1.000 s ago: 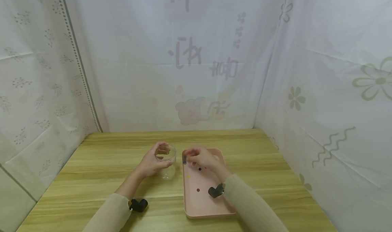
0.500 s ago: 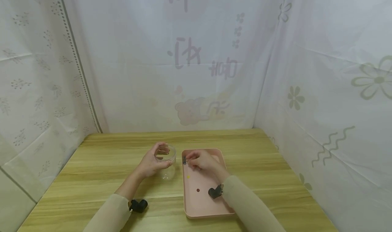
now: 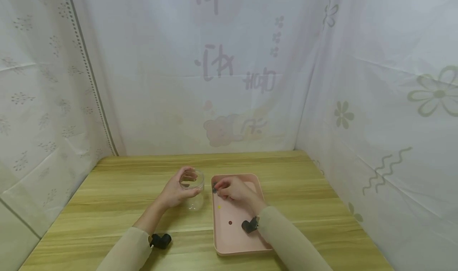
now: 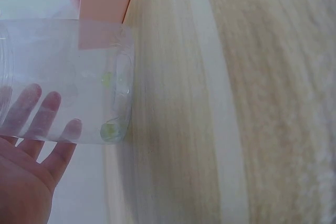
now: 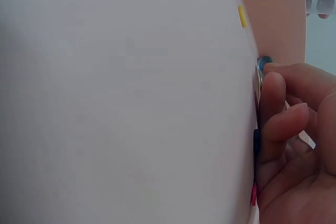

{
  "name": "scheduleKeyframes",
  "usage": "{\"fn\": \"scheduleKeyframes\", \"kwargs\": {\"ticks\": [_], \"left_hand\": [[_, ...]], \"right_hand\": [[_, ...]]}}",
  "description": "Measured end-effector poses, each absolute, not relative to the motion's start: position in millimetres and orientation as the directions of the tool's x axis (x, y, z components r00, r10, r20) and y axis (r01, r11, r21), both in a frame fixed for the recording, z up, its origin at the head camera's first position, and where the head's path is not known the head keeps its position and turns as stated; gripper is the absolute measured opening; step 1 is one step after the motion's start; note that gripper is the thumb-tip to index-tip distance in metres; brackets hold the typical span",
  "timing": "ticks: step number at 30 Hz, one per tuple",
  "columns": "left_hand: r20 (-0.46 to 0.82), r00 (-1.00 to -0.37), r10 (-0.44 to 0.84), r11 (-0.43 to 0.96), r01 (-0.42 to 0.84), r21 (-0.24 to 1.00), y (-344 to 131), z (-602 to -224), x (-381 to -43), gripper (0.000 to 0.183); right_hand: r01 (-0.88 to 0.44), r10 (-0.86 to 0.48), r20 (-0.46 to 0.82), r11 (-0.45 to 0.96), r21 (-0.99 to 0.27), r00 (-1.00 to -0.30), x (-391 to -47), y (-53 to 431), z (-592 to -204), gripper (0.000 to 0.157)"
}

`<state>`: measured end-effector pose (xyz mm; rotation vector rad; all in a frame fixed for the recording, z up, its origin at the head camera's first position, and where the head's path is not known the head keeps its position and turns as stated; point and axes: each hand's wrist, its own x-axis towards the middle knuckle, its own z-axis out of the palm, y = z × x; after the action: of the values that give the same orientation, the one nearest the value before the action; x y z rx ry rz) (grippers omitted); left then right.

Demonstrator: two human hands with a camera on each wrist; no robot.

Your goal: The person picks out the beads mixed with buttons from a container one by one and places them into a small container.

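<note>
My left hand (image 3: 175, 191) grips a clear plastic jar (image 3: 195, 201) with its wide mouth facing up, left of the pink tray (image 3: 243, 241). Greenish glass marbles (image 4: 110, 131) lie at the jar's bottom in the left wrist view. Over the tray's far left corner, my right hand (image 3: 234, 189) has its fingers curled at a few dark marbles (image 3: 214, 190). In the right wrist view its thumb and index fingertips close at a blue-green glass marble (image 5: 265, 62), covering part of it. The palm hides some of the tray floor.
A yellow disc like a button (image 3: 219, 207) and a brown one (image 3: 230, 223) lie in the tray. Seen edge-on from the right wrist are a dark disc (image 5: 256, 141) and a pink disc (image 5: 253, 195). Printed curtains (image 3: 161, 104) surround the wooden table (image 3: 136, 165).
My right hand has come down and left to the marbles in the tray corner, covering the dark and pink discs in the head view. The left hand and jar stay nearly still.
</note>
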<state>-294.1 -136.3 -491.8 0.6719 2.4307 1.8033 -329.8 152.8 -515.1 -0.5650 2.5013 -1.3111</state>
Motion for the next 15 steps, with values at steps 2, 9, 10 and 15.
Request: {"fn": "scheduleKeyframes", "kwargs": {"ticks": [2,9,10,15], "left_hand": [[0.223,-0.905,0.361,0.231,0.318,0.919,-136.4,-491.7,-293.9,0.074],[0.228,-0.903,0.365,0.226,0.324,0.919,-136.1,-492.0,-294.1,0.074],[0.228,-0.902,0.366,0.226,0.323,0.919,-136.2,-492.2,-294.3,0.074],[0.219,-0.903,0.369,0.222,0.315,0.923,-136.2,-493.3,-295.5,0.075]], "right_hand": [[-0.21,-0.453,-0.054,0.513,-0.832,-0.89,-328.7,152.1,-514.3,0.025],[-0.215,-0.444,-0.053,0.532,-0.819,-0.895,-328.9,149.9,-516.9,0.019],[-0.221,-0.444,-0.048,0.534,-0.816,-0.895,-329.5,149.5,-517.8,0.018],[-0.23,-0.452,-0.043,0.531,-0.815,-0.891,-333.0,147.2,-520.5,0.015]]}}
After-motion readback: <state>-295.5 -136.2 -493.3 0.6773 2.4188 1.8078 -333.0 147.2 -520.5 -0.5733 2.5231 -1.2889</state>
